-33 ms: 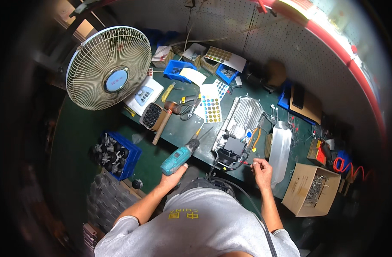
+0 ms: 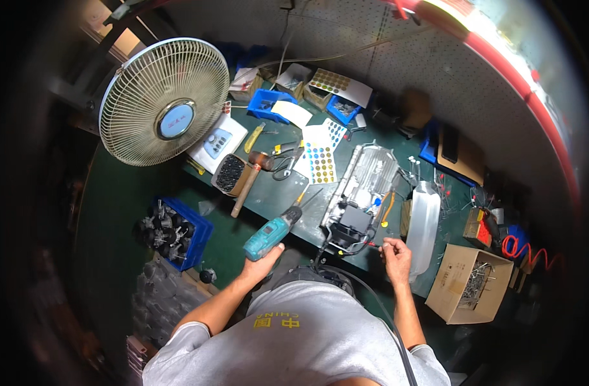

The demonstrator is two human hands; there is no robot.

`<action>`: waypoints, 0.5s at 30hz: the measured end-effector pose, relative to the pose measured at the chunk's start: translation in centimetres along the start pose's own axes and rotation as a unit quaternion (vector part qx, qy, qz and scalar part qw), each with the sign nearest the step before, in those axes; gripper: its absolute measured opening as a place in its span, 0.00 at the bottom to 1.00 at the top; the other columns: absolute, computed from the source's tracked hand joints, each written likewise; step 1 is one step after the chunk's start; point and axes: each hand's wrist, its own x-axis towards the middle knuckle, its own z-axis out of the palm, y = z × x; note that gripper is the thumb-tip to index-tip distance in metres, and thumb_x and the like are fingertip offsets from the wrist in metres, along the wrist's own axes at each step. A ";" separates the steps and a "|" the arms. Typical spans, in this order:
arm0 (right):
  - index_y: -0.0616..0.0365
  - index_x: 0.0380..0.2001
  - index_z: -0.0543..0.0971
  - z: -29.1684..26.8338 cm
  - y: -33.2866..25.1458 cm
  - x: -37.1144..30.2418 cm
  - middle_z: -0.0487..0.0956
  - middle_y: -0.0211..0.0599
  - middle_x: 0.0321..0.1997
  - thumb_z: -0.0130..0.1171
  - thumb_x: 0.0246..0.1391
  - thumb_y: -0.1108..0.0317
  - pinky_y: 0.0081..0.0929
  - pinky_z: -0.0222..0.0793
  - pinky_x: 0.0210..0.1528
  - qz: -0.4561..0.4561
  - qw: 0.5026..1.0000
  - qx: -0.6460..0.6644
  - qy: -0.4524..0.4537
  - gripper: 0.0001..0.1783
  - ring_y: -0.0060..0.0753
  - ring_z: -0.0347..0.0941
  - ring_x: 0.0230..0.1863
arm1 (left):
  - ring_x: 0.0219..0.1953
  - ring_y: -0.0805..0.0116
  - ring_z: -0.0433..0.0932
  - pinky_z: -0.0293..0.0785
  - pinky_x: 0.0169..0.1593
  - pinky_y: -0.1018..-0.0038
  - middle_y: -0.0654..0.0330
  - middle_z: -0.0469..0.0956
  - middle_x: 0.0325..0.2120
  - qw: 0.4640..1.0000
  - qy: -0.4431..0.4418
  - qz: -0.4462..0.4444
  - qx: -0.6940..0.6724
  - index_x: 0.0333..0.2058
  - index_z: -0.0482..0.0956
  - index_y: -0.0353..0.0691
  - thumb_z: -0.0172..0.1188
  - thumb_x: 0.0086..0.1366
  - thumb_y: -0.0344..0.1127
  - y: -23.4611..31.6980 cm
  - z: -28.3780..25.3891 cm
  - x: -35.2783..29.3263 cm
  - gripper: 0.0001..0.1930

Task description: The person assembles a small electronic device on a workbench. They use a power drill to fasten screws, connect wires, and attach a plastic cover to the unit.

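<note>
My left hand (image 2: 264, 262) is closed round the grip of a teal cordless drill (image 2: 267, 237), its long thin bit pointing up and right over the bench edge. To the right, my right hand (image 2: 396, 258) pinches what looks like the end of a thin wire (image 2: 373, 244) with a red part, beside a metal-housed device (image 2: 365, 186). This device lies tilted on the bench, a ribbed silver plate at its far end and a black block (image 2: 355, 220) at its near end. An orange cable (image 2: 389, 208) runs along its right side.
A hammer (image 2: 246, 186) and a box of black screws (image 2: 231, 174) lie left on the bench, below a fan (image 2: 172, 109). Sticker sheets (image 2: 320, 161) lie behind. A clear plastic tray (image 2: 423, 225) and a carton of metal parts (image 2: 452, 283) stand right. A blue crate (image 2: 195, 241) sits lower left.
</note>
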 end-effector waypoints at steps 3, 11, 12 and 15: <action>0.62 0.44 0.81 2.3 -0.2 -0.9 0.82 0.30 0.30 0.59 0.65 0.68 0.16 0.68 0.27 0.022 0.999 0.007 0.031 0.10 0.16 0.73 0.27 | 0.33 0.72 0.77 0.76 0.39 0.70 0.63 0.79 0.29 1.000 0.004 -0.017 0.003 0.40 0.81 0.36 0.68 0.63 0.33 -0.3 -2.9 1.5 0.09; 0.62 0.43 0.82 10.7 -2.9 -1.5 0.81 0.28 0.29 0.59 0.65 0.68 0.15 0.66 0.26 0.026 1.000 -0.007 0.003 0.10 0.16 0.71 0.25 | 0.37 0.67 0.81 0.77 0.44 0.68 0.60 0.82 0.35 0.993 0.120 0.016 0.009 0.43 0.82 0.35 0.67 0.63 0.31 -4.1 -14.5 5.1 0.11; 0.62 0.43 0.82 11.5 -3.4 -1.4 0.81 0.28 0.29 0.59 0.65 0.68 0.15 0.66 0.26 0.024 1.000 -0.014 -0.005 0.10 0.16 0.71 0.26 | 0.38 0.67 0.81 0.76 0.45 0.69 0.59 0.83 0.36 0.989 0.143 0.025 -0.004 0.43 0.82 0.34 0.67 0.63 0.31 -5.3 -15.3 5.5 0.11; 0.63 0.43 0.82 13.1 -4.3 -1.0 0.82 0.29 0.30 0.59 0.65 0.67 0.16 0.68 0.29 0.024 0.999 -0.024 -0.016 0.10 0.16 0.73 0.27 | 0.41 0.64 0.81 0.76 0.49 0.68 0.57 0.83 0.39 0.989 0.105 -0.088 0.059 0.46 0.81 0.34 0.66 0.63 0.33 -7.2 -18.1 6.7 0.14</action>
